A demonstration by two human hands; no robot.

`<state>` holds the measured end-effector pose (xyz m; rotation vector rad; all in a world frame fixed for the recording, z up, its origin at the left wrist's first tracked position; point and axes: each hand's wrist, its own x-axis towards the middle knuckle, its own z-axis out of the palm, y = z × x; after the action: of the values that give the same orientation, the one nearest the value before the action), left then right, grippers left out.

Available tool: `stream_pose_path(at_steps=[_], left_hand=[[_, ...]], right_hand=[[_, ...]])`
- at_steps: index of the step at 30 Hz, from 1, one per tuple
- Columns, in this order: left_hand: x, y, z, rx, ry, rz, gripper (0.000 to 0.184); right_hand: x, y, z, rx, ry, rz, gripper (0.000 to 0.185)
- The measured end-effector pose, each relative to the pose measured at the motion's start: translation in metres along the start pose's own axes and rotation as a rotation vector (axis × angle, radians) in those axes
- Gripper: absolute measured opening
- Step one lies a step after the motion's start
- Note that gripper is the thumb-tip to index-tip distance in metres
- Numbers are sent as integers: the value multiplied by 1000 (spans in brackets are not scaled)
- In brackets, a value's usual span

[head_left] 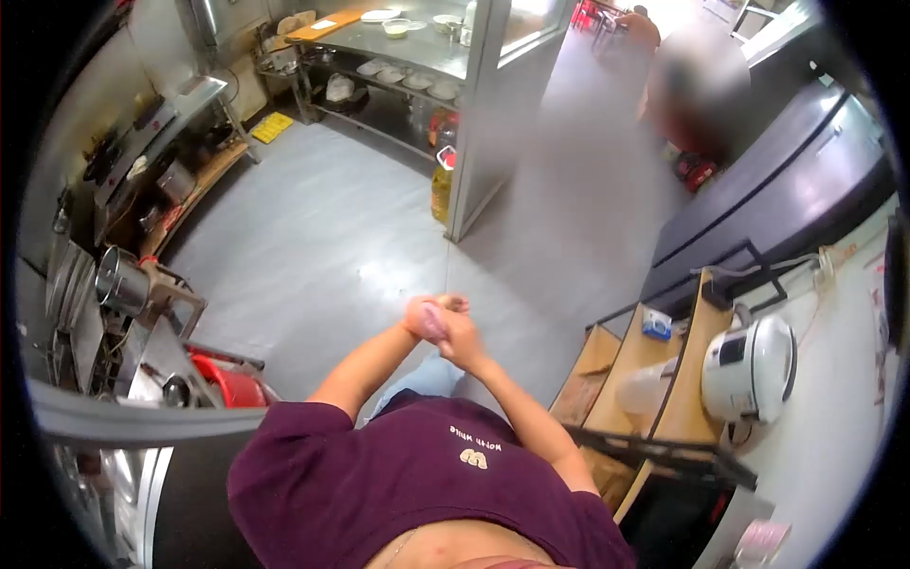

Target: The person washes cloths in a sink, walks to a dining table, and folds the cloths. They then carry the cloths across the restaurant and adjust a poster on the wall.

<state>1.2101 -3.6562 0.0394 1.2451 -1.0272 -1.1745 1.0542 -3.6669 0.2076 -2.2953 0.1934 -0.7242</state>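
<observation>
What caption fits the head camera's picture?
Left hand and right hand meeting above a grey kitchen floor, near wooden shelves.

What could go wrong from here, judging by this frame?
With the left hand and right hand together, a slip on the glossy floor might be hard to catch. The yellow bottle stands beside the partition, where a passing foot could knock it. The right arm looks near the shelving and might bump it.

The head view looks forward and down, the shirt (379, 479) close at six o'clock, a tabletop (441, 59) far at twelve.
</observation>
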Motion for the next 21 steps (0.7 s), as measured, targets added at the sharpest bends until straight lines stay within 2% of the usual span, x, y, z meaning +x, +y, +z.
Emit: stream_pose_path(at_steps=[2, 3, 5, 7, 9, 11, 12, 13, 14, 15, 17, 18, 19, 20, 21], left_hand=[[66, -13, -24, 88, -86, 107, 31], [110, 5, -23, -90, -33, -155, 38], [168, 38, 6, -488, 77, -720, 53], [235, 109, 26, -472, -213, -712, 63], [297, 155, 57, -249, -369, -710, 65], [348, 210, 88, -145, -527, -699, 70], [375, 210, 103, -169, -520, -664, 68], [403, 211, 117, -185, -522, -628, 66], [421, 235, 123, -152, -418, -392, 54], [461, 214, 129, -187, -440, -256, 49], [539, 158, 140, -290, -454, -1, 41], [568, 165, 143, -336, -502, -19, 34], [594, 176, 147, -445, -472, -148, 35], [620, 196, 144, -542, -436, -272, 36], [642, 215, 143, -641, -396, -401, 36]], right_hand=[[10, 77, -31, -49, -43, 239, 36], [14, 123, -47, -84, -63, 372, 35], [34, 161, -110, 479, -33, 890, 34], [75, 158, -178, 541, 280, 917, 35], [70, 228, -209, 320, 470, 925, 44], [95, 250, -242, 350, 586, 902, 49], [105, 264, -258, 360, 662, 891, 51], [106, 294, -269, 310, 604, 883, 53], [104, 331, -279, 256, 549, 875, 55], [114, 346, -297, 201, 490, 868, 56], [140, 370, -338, 88, 517, 811, 39], [155, 384, -361, -22, 493, 808, 34], [170, 400, -388, -135, 467, 793, 29], [186, 418, -411, -245, 559, 675, 19], [196, 440, -431, -271, 596, 690, 19]])
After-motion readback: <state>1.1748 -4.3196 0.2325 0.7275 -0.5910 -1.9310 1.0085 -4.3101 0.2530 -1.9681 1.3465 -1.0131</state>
